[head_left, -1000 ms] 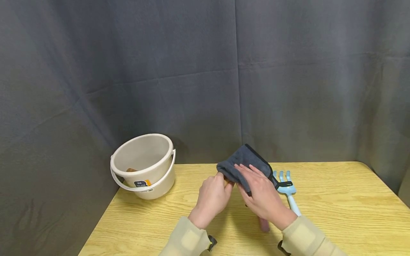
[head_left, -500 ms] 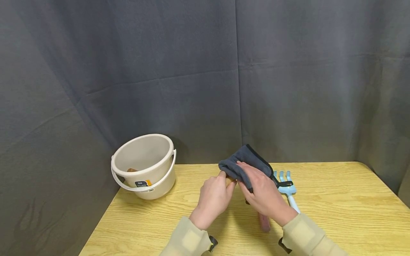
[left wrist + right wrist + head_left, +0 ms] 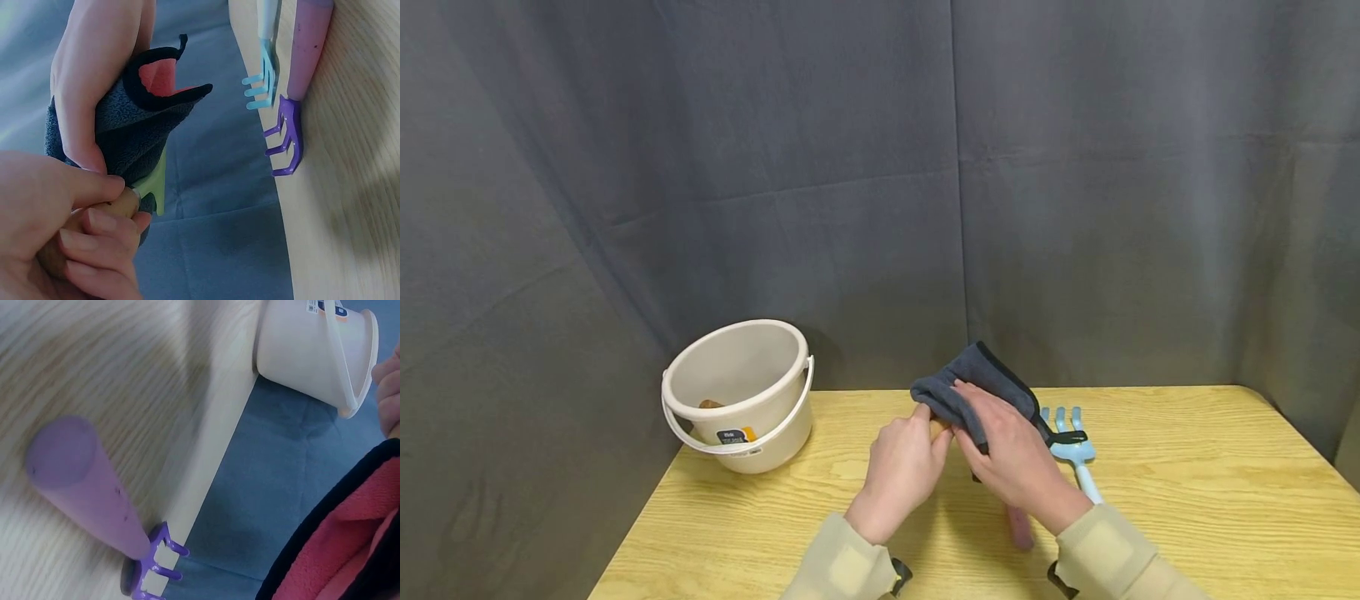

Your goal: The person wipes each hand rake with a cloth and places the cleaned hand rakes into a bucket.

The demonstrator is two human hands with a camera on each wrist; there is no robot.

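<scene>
My left hand [image 3: 901, 465] grips the wooden handle [image 3: 115, 209] of a small tool with a yellow-green blade [image 3: 156, 184], held above the table. My right hand [image 3: 1011, 454] holds a dark grey cloth [image 3: 973, 385] wrapped over that blade, fingers curled round it. The cloth [image 3: 128, 122] has a black edge and a red inner side [image 3: 340, 550]. A light blue toy rake [image 3: 1075, 454] lies on the table just right of my hands. A purple toy rake [image 3: 94, 487] lies beside it, its handle [image 3: 1019, 527] showing under my right wrist.
A cream bucket [image 3: 737, 398] with a white handle stands at the back left of the wooden table [image 3: 1210, 492]; something brown lies inside it. A dark grey curtain hangs behind and to the left. The table's left and back edges are close to the bucket.
My right hand has shifted the cloth slightly on the tool. The left hand keeps its grip, and the rakes and bucket lie where they were.
</scene>
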